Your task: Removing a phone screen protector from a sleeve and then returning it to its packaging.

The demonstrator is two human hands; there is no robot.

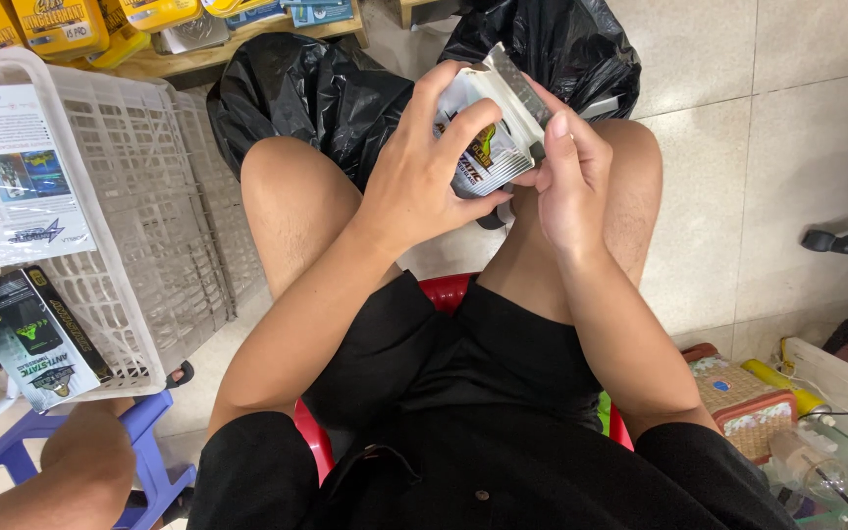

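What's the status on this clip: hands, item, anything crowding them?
Left hand and right hand both gripping small white packet above the knees. Black plastic bag right behind. White basket to the left, apart.

Both forearms converge above the knees. Left hand [424,172], fingers curled, thumb extended upward; right hand [566,182], thumb raised, fingers wrapped; both grips closed, hands touching.
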